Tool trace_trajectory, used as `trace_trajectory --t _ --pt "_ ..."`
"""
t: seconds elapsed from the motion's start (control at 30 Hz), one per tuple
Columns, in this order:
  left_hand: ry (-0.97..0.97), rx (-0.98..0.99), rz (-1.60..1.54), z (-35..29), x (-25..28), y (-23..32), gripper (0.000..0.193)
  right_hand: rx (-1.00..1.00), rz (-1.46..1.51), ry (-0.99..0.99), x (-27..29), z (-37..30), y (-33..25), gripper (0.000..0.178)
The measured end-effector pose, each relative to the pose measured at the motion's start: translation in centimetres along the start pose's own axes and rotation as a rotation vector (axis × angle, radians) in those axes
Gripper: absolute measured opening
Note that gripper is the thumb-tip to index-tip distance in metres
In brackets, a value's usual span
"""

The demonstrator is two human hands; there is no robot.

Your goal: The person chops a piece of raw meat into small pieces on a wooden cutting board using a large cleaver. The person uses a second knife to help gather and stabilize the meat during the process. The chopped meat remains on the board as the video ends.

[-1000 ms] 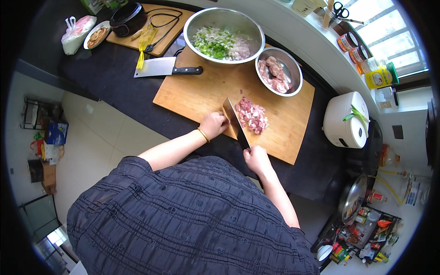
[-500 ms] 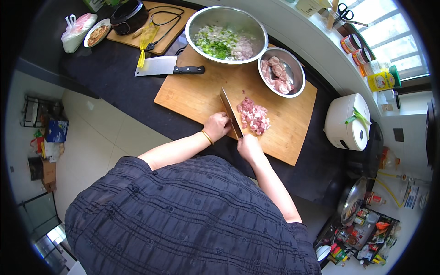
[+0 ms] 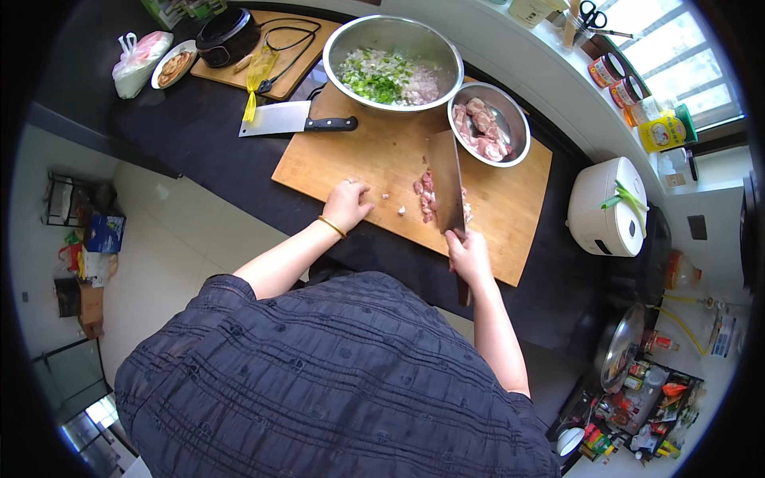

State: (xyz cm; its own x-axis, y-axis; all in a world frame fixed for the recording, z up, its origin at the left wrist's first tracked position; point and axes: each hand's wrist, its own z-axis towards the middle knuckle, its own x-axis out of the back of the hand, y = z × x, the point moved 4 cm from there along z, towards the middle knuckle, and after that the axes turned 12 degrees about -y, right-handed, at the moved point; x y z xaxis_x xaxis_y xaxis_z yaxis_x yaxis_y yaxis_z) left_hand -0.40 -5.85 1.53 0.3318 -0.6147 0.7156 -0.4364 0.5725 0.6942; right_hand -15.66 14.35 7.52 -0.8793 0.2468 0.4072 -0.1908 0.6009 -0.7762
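Note:
My right hand (image 3: 472,259) grips the handle of a cleaver (image 3: 449,179), its broad blade pointing away from me. The blade is over diced raw meat (image 3: 425,195) and hides part of it; pieces show on both sides. All this is on a wooden cutting board (image 3: 351,159). At the board's near left edge my left hand (image 3: 347,205) rests with fingers loosely bent and apart, holding nothing. Two small meat bits (image 3: 401,211) lie between it and the pile. Behind the blade stands a steel bowl (image 3: 518,147) with larger raw meat pieces (image 3: 480,127).
A big steel bowl (image 3: 446,48) holds chopped greens and pale mince at the board's far edge. A second cleaver (image 3: 275,119) lies to its left. Further left are a black pot (image 3: 227,36) and a plate (image 3: 159,80). A white rice cooker (image 3: 594,211) stands right.
My right hand has moved right with the cleaver, whose blade now shows its broad face over the diced meat. My left hand has left the blade and moved left.

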Motion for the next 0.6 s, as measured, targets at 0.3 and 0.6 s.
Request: trace_trajectory --t 0.3,0.6 --pt "-0.392 -0.163 -0.357 4.2 -7.4 5.4 0.028 -0.056 -0.065 0.093 2.0 -2.1 1.6 0.021" --pt "0.088 0.001 -0.907 3.1 1.0 3.3 0.008 0.201 -0.41 0.304 1.6 -4.1 1.0 0.024"
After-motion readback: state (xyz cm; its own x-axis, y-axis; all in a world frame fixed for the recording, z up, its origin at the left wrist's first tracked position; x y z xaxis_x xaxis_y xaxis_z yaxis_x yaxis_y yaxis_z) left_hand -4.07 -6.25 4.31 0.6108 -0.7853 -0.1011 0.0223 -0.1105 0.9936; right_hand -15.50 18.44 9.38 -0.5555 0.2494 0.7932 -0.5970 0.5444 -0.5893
